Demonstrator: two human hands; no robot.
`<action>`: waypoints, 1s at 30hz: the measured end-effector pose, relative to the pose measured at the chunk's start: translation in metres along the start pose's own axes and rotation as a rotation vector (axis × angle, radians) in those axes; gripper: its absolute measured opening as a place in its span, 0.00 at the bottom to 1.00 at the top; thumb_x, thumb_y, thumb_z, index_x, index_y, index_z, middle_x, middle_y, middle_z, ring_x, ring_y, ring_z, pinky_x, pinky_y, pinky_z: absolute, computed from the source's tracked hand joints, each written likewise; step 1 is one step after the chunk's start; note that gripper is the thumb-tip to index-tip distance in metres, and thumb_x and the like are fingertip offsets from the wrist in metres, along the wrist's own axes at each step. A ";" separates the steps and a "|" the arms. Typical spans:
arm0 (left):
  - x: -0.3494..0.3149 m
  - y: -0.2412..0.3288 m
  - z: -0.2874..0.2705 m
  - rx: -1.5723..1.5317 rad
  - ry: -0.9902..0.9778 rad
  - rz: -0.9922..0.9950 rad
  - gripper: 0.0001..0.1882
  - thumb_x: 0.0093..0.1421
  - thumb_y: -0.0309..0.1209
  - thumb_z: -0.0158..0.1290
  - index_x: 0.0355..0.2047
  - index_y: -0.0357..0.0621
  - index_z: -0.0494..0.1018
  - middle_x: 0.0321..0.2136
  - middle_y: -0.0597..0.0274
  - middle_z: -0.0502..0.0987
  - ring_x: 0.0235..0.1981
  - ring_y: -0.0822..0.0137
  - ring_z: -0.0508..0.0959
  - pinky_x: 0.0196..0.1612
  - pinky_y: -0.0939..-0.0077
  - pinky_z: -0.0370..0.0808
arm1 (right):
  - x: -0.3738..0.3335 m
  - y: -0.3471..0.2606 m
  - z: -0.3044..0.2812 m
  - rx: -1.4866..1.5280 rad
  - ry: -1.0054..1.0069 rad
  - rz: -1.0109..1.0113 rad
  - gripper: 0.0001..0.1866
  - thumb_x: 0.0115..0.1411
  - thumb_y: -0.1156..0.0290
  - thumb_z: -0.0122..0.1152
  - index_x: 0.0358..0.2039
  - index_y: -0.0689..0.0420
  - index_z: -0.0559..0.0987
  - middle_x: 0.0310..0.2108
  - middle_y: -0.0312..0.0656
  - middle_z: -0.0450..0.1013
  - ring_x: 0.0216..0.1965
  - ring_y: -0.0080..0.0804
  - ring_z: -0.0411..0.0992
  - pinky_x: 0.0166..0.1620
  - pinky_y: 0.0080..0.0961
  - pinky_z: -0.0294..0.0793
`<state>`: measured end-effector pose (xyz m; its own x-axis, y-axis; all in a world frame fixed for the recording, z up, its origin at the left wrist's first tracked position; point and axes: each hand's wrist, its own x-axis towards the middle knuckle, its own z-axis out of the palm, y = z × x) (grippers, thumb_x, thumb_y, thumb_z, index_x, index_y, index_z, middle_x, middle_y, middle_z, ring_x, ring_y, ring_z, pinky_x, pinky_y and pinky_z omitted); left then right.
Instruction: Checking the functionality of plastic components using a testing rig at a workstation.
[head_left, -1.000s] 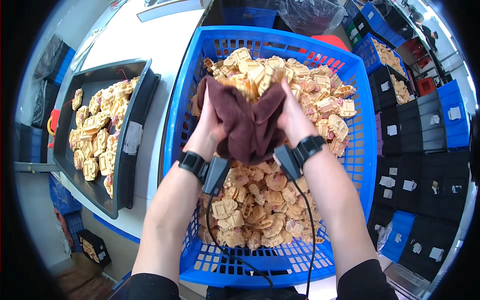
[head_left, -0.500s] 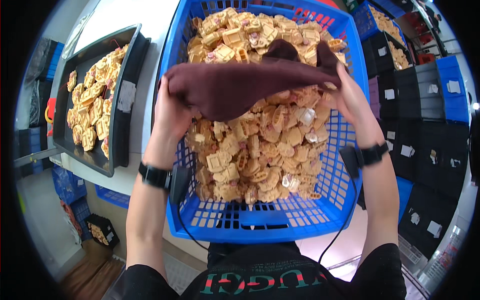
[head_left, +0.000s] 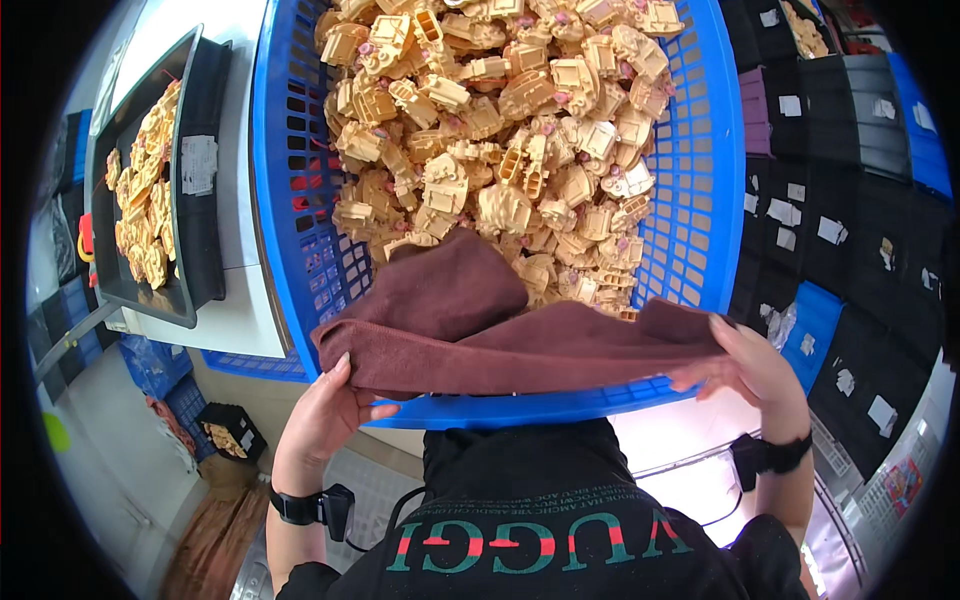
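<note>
A dark maroon cloth [head_left: 500,350] stretches between my two hands across the near edge of a blue plastic basket [head_left: 690,215]. My left hand [head_left: 325,405] pinches the cloth's left end, thumb on top. At the other end, my right hand [head_left: 755,365] grips the cloth between thumb and fingers. Part of the fabric bunches up on the left and covers some of the pieces inside. The basket is heaped with small tan moulded plastic parts [head_left: 500,130], a few with pinkish bits on them.
On the white table [head_left: 240,200] at the left stands a black tray [head_left: 200,240] with more tan parts. Black bins [head_left: 830,180] with paper labels line the right side, beside a blue bin [head_left: 810,320]. A small black box [head_left: 232,430] sits low at the left.
Both hands have drawn the cloth toward me, from above the middle of the heap to the basket's near edge. The view has shifted, showing the basket larger.
</note>
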<state>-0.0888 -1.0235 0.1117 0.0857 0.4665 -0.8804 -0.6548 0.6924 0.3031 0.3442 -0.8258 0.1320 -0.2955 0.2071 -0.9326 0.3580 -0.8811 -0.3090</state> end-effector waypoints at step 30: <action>-0.060 -0.040 -0.021 -0.019 0.198 -0.022 0.19 0.66 0.40 0.43 0.47 0.36 0.69 0.35 0.54 0.79 0.29 0.65 0.82 0.23 0.76 0.79 | 0.333 0.137 0.119 -0.476 0.180 -0.035 0.42 0.59 0.42 0.47 0.66 0.56 0.52 0.61 0.60 0.57 0.63 0.52 0.57 0.64 0.36 0.56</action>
<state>-0.0830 -1.0909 0.1448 -0.0485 0.3326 -0.9418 -0.6686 0.6897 0.2780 0.1890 -0.9280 -0.1984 -0.1725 0.3401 -0.9244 0.7264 -0.5899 -0.3526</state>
